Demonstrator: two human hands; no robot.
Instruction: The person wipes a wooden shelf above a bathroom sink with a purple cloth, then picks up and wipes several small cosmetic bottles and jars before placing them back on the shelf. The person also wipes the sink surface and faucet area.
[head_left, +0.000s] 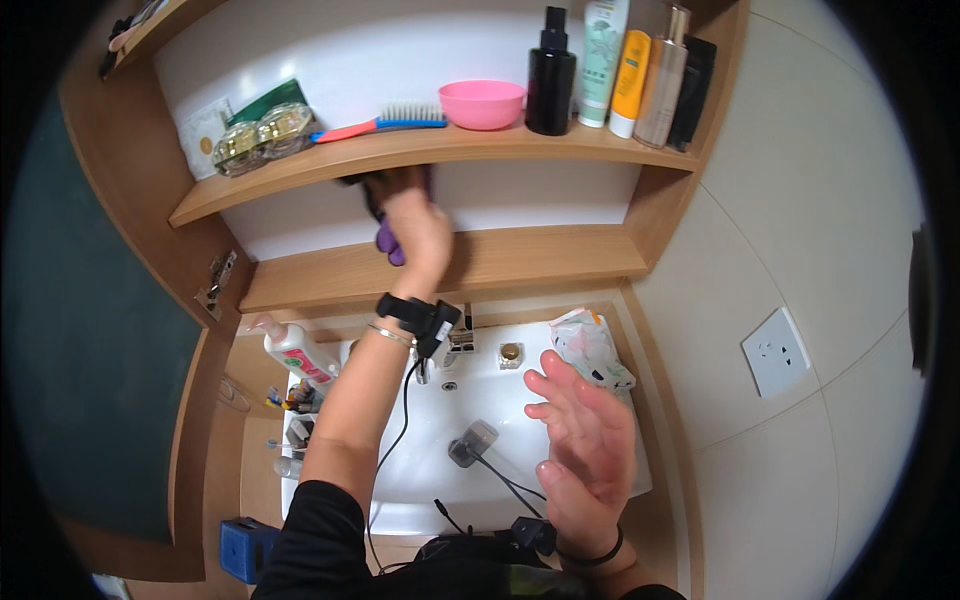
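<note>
My left hand (412, 217) reaches up under the upper wooden shelf (420, 150) with a dark and purple cloth-like item (388, 244) at its fingers. Its fingers are blurred and partly hidden by the shelf edge. A black strap with a small device (424, 322) and a bangle are on that wrist. My right hand (589, 442) is raised over the right part of the white sink (405, 480), palm turned inward, fingers apart, holding nothing. On the shelf above stand a pink bowl (482, 105), a blue and red brush (382, 125) and a black spray bottle (551, 82).
Tubes and bottles line the shelf's right end, near a yellow tube (630, 82). A white pump bottle (300, 356) stands left of the metal faucet (461, 337). A soft plastic packet (592, 349) lies on the sink's back right corner. Black cables (506, 480) cross the basin.
</note>
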